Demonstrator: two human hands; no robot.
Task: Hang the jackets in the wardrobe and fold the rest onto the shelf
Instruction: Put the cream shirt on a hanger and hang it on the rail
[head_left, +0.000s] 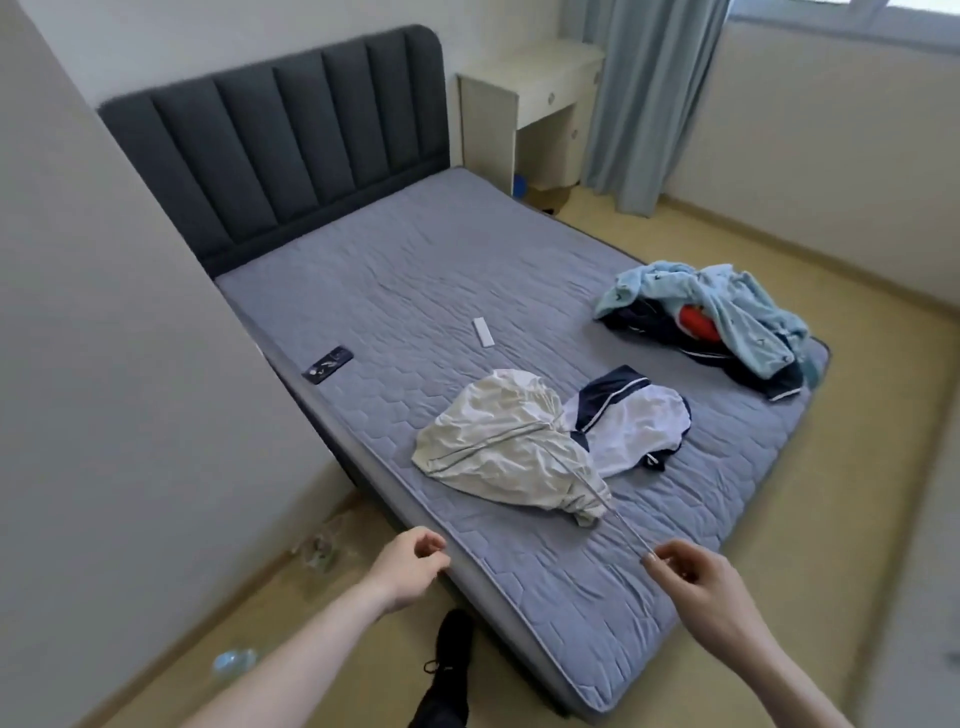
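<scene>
A: Where are the clothes?

B: On the bed (395, 291); a cream jacket (504, 441) lies near the foot edge, touching a white and navy top (631, 423); a blue and navy heap (727, 322) sits at the far corner.

A: And the hands?

B: The right hand (698, 577) pinches the jacket's cord (621, 525), drawn taut; the left hand (410, 566) hovers at the bed's edge, fingers loosely curled, holding nothing.

A: Anything else?

B: A phone (328, 365) and a remote (482, 332) on the mattress.
</scene>
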